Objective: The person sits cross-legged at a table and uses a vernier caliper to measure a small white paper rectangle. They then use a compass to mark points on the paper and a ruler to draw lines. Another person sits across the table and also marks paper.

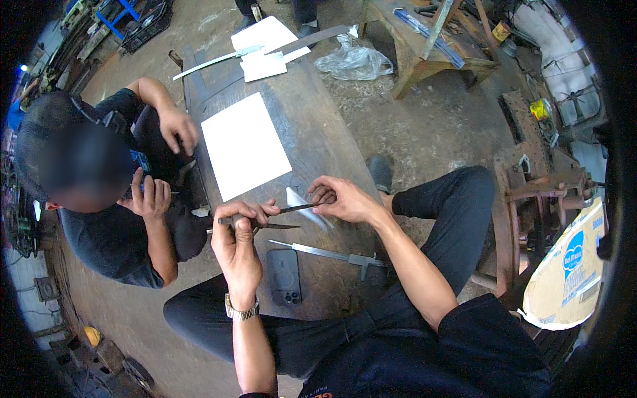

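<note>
My left hand (240,245), with a metal-banded watch on its wrist, grips a dark metal tool (284,226) with two pointed legs spread apart, like a pair of dividers. Its left end is partly hidden in my fingers. My right hand (342,201) pinches the far end of the upper leg. Beneath the legs, a small folded white sheet (302,200) lies on the bench. Nearer me are a silver vernier caliper (325,252) and a dark phone (284,275), lying face down. A large white sheet (245,146) lies flat just beyond my hands.
The long wooden bench (325,126) runs away from me. Paper sheets (265,40) and a larger caliper (212,63) lie at its far end. A person (113,172) sits close on the left. A plastic bag (355,60) and a rusty machine frame (524,192) are right.
</note>
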`<state>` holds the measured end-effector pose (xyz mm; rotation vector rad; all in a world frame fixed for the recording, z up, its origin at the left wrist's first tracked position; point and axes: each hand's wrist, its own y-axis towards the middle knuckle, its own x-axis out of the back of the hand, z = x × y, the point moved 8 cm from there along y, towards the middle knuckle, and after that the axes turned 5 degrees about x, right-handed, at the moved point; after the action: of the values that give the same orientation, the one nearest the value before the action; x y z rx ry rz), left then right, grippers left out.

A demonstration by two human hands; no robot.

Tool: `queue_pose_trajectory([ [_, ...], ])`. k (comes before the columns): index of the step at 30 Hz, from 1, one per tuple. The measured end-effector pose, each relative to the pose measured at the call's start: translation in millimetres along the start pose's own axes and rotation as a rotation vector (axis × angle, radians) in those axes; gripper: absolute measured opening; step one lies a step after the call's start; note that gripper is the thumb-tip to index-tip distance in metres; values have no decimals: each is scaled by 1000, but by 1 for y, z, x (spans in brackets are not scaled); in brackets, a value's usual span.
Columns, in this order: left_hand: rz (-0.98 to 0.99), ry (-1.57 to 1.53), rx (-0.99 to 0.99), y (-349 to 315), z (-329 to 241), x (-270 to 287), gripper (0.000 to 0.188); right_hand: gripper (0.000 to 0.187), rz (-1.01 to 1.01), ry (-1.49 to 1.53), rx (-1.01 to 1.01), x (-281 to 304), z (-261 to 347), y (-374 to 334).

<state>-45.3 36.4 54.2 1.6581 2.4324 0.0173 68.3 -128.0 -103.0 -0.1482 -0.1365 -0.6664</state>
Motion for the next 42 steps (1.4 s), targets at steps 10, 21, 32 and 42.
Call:
queue_pose_trajectory([
  [10,-209,100,-115,-42,-33,55,28,33,-176,-210,-105,-10,-40,-17],
  [21,-259,0,20,-89,-12,73,27,36,-80,-247,-95,-37,-38,-26],
  [32,-288,-113,63,-99,-1,66,23,36,-146,-81,-128,-45,-38,-22],
  [42,-266,-285,101,-96,12,50,22,35,-18,23,-157,-49,-21,-22],
])
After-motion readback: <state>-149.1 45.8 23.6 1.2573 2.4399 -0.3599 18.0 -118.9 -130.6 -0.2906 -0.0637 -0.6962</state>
